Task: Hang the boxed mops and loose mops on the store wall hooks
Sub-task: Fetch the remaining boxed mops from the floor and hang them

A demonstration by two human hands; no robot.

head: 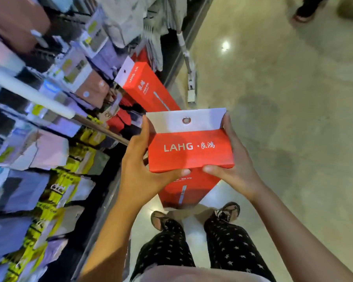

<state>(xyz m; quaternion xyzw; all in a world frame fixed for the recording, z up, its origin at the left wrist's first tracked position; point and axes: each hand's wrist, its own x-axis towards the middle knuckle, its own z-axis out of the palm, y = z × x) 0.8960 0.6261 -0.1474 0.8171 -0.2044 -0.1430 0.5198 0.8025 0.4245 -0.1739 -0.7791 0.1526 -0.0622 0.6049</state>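
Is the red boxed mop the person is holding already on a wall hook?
No: the left hand and right hand hold the red boxed mop in the air, and the eyelet in its white tab is empty.

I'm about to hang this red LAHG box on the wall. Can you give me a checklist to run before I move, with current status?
1. Grip: left hand and right hand hold the red box by its sides: ok.
2. Hang tab unfolded, eyelet uncovered: ok.
3. Free wall hook in sight: cannot tell, the wall display is blurred.
4. Eyelet lined up with a hook: not ok, the box is off the wall.
5. Clearance from the hanging box: cannot tell.
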